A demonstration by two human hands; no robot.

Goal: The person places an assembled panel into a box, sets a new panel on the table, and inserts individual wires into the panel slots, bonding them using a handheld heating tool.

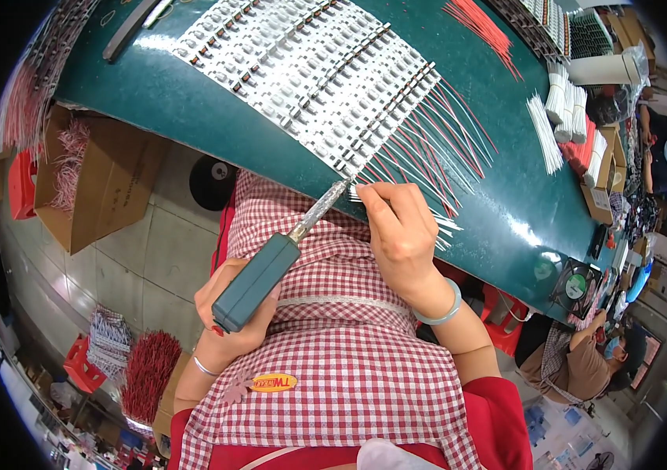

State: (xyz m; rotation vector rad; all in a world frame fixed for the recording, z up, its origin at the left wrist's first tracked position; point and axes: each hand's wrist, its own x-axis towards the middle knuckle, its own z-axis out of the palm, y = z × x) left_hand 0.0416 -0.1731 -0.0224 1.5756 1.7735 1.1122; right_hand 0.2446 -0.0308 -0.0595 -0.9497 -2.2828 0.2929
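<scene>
A soldering gun (pixel 257 280) with a dark green body and a metal barrel is gripped in my left hand (pixel 253 333). Its tip meets the near corner of a wide panel of white, slotted parts (pixel 310 78) joined in rows. At that same corner my right hand (pixel 404 235) is closed in a pinch on a white wire (pixel 355 193), its end close to the tip. Red and white wires (pixel 439 149) fan out from the panel's right edge over the table. The contact point itself is too small to make out.
The green table (pixel 145 98) carries loose red wires (pixel 482 31) and white wire bundles (pixel 556 102) farther right. A small fan (pixel 574 283) stands at its right end. Cardboard box (pixel 102 176) with pink-red wires stands at left. Another person (pixel 584 352) sits at right.
</scene>
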